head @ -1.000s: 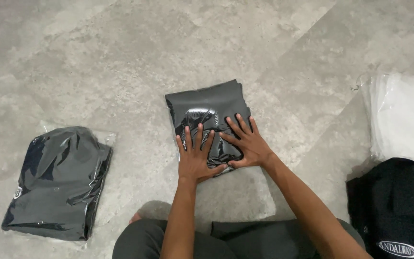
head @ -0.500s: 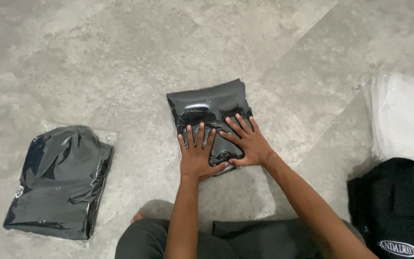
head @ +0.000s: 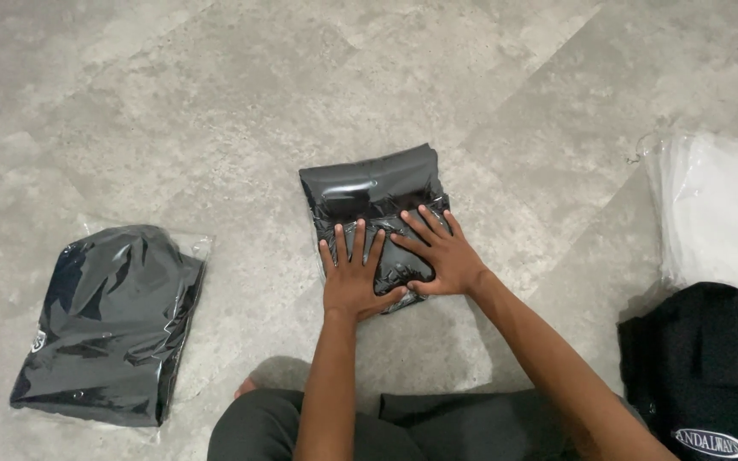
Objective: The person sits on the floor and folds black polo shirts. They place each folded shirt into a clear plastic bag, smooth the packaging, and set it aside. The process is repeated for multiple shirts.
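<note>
Head view, person seated on a grey stone-pattern floor (head: 172, 102). A folded black garment in a clear plastic bag, the packet (head: 375, 195), lies on the floor straight ahead of the knees, near the middle of the picture. It is roughly rectangular; its long axis runs away from the person, tilted slightly so the far end leans to the left. The far edge is the smoother, glossier one; the near end is under the hands.

Left hand (head: 354, 277): flat, palm down, fingers spread and pointing away, resting on the near left part of the packet. Nothing is gripped; it only presses. Right hand (head: 440, 254): also flat and open, fingers fanned toward the upper left, on the near right part of the packet. The two thumbs lie close together over the near edge. Neither hand closes around anything.

Against the frame half a second ago: hands and packet keep the same pose and place; the only difference is a slight shift of the camera view.

Containers: a second clear bag (head: 113, 320) lies well apart to the left, holding a dark folded garment, its mouth end toward the far side. At the right edge sits a stack of white bagged items (head: 719, 209); just nearer, a loose black garment (head: 702, 367) with a label patch, not bagged.
</note>
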